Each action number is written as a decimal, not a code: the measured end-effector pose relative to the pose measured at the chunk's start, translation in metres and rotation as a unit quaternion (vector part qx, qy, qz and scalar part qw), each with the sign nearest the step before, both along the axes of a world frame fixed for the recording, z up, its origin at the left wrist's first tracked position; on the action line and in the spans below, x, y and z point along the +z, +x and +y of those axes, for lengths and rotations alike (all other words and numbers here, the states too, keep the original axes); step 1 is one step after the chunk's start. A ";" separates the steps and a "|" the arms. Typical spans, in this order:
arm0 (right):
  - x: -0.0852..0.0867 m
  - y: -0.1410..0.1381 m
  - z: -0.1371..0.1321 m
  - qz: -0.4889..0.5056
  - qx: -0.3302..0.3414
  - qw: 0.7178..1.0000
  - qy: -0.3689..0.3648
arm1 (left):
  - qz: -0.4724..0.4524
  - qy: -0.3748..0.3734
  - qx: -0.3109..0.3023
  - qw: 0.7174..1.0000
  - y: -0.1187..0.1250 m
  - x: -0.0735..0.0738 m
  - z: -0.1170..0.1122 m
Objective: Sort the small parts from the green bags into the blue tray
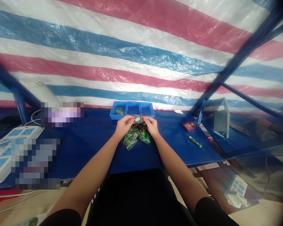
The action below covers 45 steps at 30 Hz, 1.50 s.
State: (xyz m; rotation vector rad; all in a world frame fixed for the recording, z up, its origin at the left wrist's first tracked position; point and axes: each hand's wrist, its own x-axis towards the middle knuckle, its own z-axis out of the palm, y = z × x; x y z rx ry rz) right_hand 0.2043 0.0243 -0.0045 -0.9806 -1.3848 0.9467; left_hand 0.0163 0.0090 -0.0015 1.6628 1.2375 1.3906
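Between my two hands a small clear plastic bag [138, 119] is held up, with something pale and dark in it too small to name. My left hand [124, 126] pinches its left edge, and my right hand [151, 125] pinches the right edge. Just below them a pile of small green-tinted plastic packets [131, 139] lies on the blue table, with loose dark small pieces [139, 127] heaped at its far side. Right behind my hands stands a blue three-compartment tray [112, 116]. Green packets lie in its left compartment, and a small dark piece is in the middle one.
To the right on the blue table [174, 147] lie a red box [188, 126] and a green tube-like packet [194, 142]. White power strips [4, 157] with cables sit at the left. A striped plastic sheet [132, 59] hangs behind, and blue metal posts [226, 75] slant at both sides.
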 end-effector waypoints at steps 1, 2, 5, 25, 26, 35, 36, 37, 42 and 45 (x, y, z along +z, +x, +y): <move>0.000 0.000 0.000 0.002 -0.001 1.000 0.003 | 0.003 0.008 0.002 1.000 0.000 -0.001 0.001; 0.000 0.000 0.000 -0.002 -0.002 1.000 0.006 | 0.010 0.012 0.006 1.000 0.000 -0.002 0.001; -0.002 -0.001 0.000 -0.027 -0.008 1.000 0.012 | 0.024 -0.001 0.016 1.000 -0.001 -0.001 0.000; -0.002 0.003 0.001 -0.074 -0.002 0.996 0.044 | -0.007 0.003 0.004 1.000 0.001 0.005 -0.002; -0.001 0.003 0.001 -0.079 -0.011 0.995 0.055 | 0.003 0.008 0.008 1.000 0.001 0.006 -0.002; 0.001 0.001 -0.002 -0.031 -0.003 0.999 0.017 | 0.110 0.065 0.053 0.990 0.000 0.010 -0.006; 0.002 0.001 -0.002 -0.027 0.003 0.999 0.021 | 0.101 0.054 0.047 0.992 0.001 0.011 -0.006; 0.003 0.002 -0.002 -0.024 0.009 0.999 0.024 | 0.093 0.044 0.039 0.994 0.001 0.011 -0.007; 0.006 0.004 -0.002 -0.021 -0.006 1.000 0.023 | 0.083 0.038 0.018 0.996 0.001 0.013 -0.010; 0.004 0.002 -0.002 -0.030 -0.014 0.999 0.029 | 0.087 0.054 0.032 0.994 0.002 0.012 -0.009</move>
